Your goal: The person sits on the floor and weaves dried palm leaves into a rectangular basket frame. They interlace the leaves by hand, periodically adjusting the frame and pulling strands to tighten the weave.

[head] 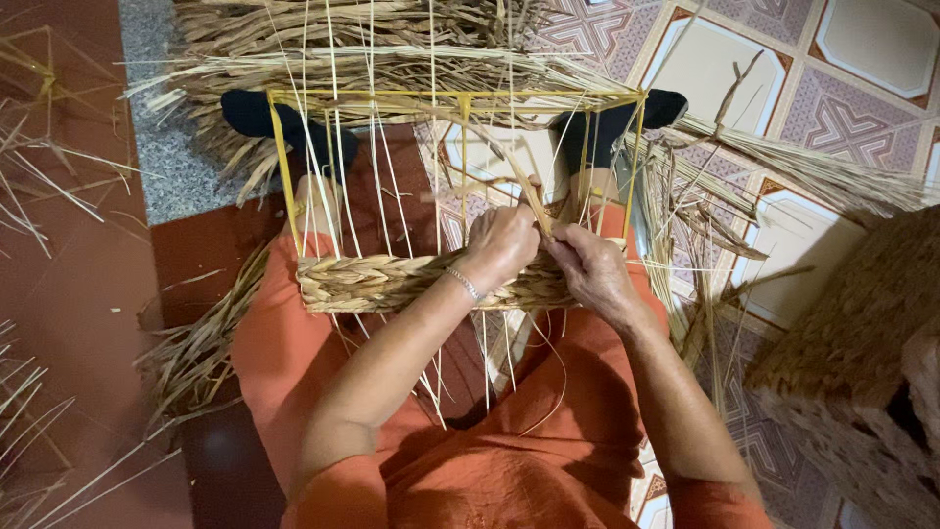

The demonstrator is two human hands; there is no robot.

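A yellow metal frame (284,167) rests across my lap, strung with thin upright straw strands. A woven band of dried grass (377,282) runs along its lower part. My left hand (501,245), with a silver bracelet at the wrist, pinches a flat dried straw strand (529,196) at the right end of the band. My right hand (587,266) sits right beside it, fingers closed on the same weave near the frame's right side. Both hands touch each other at the fingertips.
Bundles of loose dried straw (392,39) lie on the floor beyond my feet in black socks (257,113). More straw (783,157) spreads to the right over patterned tiles. A finished woven basket (862,362) stands at the right edge. Stray stalks lie at the left.
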